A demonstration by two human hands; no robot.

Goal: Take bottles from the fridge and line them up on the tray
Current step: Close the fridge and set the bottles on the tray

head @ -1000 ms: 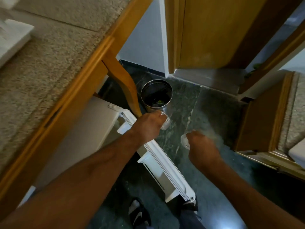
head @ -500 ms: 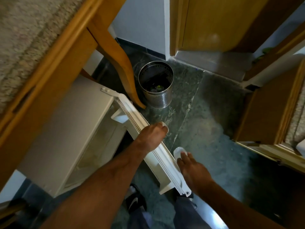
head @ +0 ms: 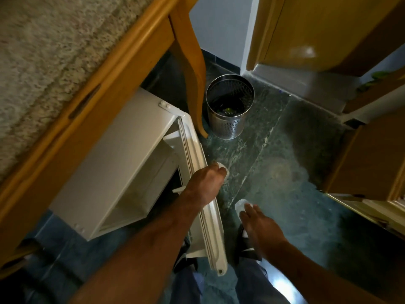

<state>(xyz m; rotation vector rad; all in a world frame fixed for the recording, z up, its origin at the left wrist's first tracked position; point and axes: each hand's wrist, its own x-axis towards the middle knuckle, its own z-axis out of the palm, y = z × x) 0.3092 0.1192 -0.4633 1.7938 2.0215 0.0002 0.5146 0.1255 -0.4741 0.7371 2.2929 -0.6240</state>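
Note:
A small white fridge [head: 122,150] stands under a wooden table, and its door [head: 208,224] swings open toward me. My left hand [head: 206,183] hovers over the door's top edge, closed around a clear bottle [head: 224,170] of which only the end shows past the fingers. To the right of the door, my right hand [head: 260,229] grips a second clear bottle [head: 240,205], again with just one end visible. The fridge's visible shelves look bare. No tray is in view.
A perforated steel bin [head: 230,106] sits on the dark green marble floor [head: 285,172] beside a curved table leg [head: 192,62]. The stone-topped table [head: 54,62] fills the upper left. A wooden door [head: 317,29] and wooden furniture [head: 372,161] close in the right side.
Both hands, each with its bottle, have dropped lower and come closer to me. The view has tilted down, so more of the fridge and its door shows.

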